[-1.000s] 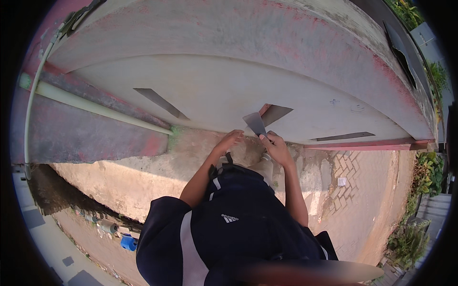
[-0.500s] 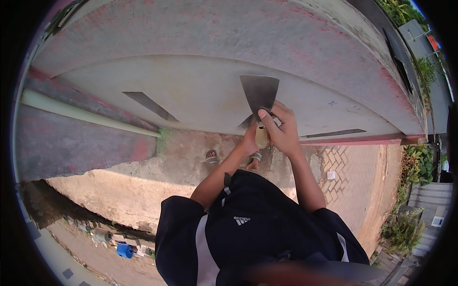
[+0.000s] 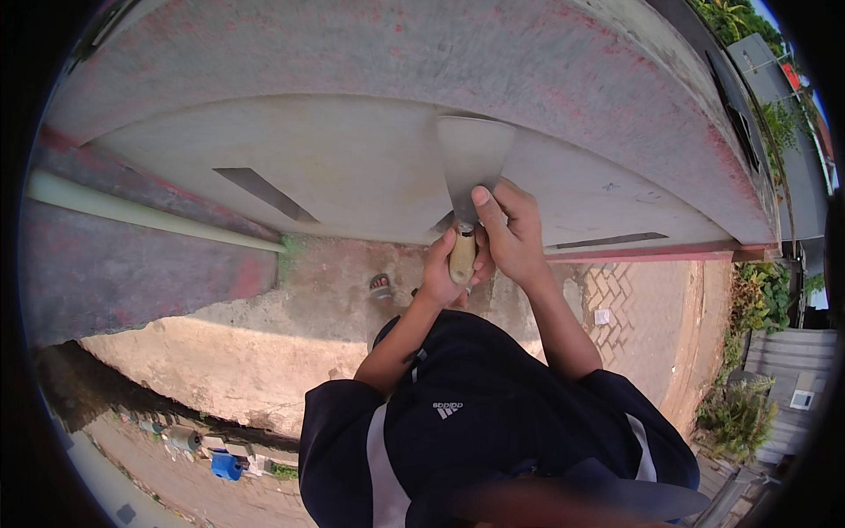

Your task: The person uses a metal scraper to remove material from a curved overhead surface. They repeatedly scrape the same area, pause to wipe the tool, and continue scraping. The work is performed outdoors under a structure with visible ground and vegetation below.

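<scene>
A putty knife (image 3: 475, 154) with a wide grey metal blade and a pale wooden handle is held up in front of a grey wall (image 3: 352, 167). My left hand (image 3: 440, 273) is closed around the handle from its left side. On the blade's right lower part, my right hand (image 3: 515, 224) grips the metal, with the thumb on the face toward me and the fingers behind. The blade points away from me, and its broad edge is at the far end. Whether that edge touches the wall I cannot tell.
A grey ledge with reddish stains (image 3: 352, 57) curves across the far side. Dark slots (image 3: 268, 194) open in the wall. A pale pipe (image 3: 150, 211) runs along the left. Paving bricks (image 3: 607, 304) lie at the right, and a blue container (image 3: 226, 466) stands at the lower left.
The putty knife has tilted, so its blade shows lighter and more of the handle is visible. My left hand has shifted slightly left, and my right hand has slid a little along the blade.
</scene>
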`<state>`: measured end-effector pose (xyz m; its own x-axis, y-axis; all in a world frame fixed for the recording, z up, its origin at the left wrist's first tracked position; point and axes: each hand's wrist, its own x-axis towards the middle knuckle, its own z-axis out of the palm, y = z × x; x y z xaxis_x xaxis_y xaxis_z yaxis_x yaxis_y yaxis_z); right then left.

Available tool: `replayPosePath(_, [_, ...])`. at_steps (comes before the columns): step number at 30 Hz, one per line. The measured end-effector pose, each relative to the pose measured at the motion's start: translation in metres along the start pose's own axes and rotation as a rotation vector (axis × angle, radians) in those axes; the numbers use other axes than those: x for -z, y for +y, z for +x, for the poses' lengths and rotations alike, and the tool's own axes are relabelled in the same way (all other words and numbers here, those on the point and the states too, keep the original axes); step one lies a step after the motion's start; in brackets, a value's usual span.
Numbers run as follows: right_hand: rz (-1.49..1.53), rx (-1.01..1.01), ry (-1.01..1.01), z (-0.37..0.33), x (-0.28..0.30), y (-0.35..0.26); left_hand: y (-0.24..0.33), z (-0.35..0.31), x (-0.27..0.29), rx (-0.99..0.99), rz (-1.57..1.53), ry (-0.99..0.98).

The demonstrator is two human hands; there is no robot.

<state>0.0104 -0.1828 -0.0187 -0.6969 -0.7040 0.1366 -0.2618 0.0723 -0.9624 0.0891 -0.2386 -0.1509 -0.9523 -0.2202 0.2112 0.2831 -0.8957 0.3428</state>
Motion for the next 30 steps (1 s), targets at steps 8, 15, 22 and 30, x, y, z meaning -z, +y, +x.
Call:
replayPosePath(8, [-0.148,0.194,0.071,0.006,0.011,0.007,0.004,0.01,-0.009,-0.017,0.12,-0.08])
replayPosePath(15, [-0.135,0.102,0.086,0.006,0.014,-0.002,-0.007,0.007,-0.037,-0.054,0.068,0.016])
replayPosePath(22, [-0.088,0.083,0.079,0.011,0.015,-0.019,-0.01,0.011,-0.067,-0.144,0.266,0.126])
replayPosePath(30, [-0.092,0.077,0.039,0.015,0.017,-0.03,-0.015,0.005,-0.071,-0.082,0.104,0.104])
